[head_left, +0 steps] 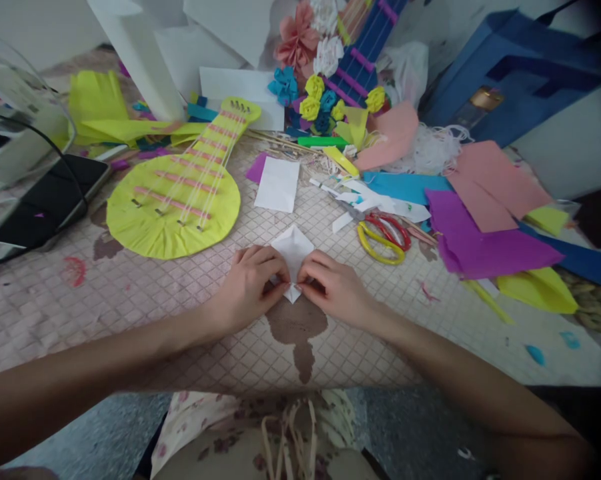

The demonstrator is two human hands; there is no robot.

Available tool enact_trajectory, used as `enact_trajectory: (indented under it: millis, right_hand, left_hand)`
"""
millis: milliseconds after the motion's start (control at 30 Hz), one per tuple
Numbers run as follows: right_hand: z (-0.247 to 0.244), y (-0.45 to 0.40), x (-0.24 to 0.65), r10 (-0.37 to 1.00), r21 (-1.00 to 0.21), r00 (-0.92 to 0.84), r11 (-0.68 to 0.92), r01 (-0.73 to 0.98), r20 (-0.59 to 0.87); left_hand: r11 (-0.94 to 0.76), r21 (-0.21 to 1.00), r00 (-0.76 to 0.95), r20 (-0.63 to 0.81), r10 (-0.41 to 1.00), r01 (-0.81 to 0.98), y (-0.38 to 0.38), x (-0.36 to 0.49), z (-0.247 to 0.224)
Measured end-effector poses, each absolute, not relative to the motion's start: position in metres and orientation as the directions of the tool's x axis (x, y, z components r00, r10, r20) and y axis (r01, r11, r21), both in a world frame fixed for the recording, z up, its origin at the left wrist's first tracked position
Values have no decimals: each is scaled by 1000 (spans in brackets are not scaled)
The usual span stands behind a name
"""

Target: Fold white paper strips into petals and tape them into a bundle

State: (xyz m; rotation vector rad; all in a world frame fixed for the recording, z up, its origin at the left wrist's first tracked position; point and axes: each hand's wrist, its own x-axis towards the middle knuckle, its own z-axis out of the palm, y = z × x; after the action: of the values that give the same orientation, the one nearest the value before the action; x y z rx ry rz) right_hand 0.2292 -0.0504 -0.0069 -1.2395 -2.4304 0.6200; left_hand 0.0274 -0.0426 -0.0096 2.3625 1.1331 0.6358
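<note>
Between my two hands is a small folded piece of white paper (293, 245), its creased corners pointing up and down near the table's front edge. My left hand (253, 283) pinches its left side, thumb and fingertips pressed together. From the other side, my right hand (335, 285) pinches the right edge close to the lower tip. The fingers partly cover the folds. Just beyond lies a flat white paper rectangle (278, 185). To the left rests a yellow paper-covered toy lute (173, 207) with pink frets and white strings.
Scissors (381, 237) with red and yellow handles lie right of my hands, among paper scraps. Purple paper (485, 233) and pink sheets (500, 187) spread farther right. A phone (55, 200) with a cable is at left; a blue bag (500, 73) stands at back right, near paper flowers (310, 107).
</note>
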Motion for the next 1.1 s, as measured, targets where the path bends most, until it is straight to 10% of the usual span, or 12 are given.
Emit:
enact_trajectory:
  millis: [1100]
  right_hand:
    - [-6, -60, 225, 843, -409, -532, 516, 752, 85]
  left_hand:
    - [-604, 528, 620, 174, 765, 597, -45, 25, -7]
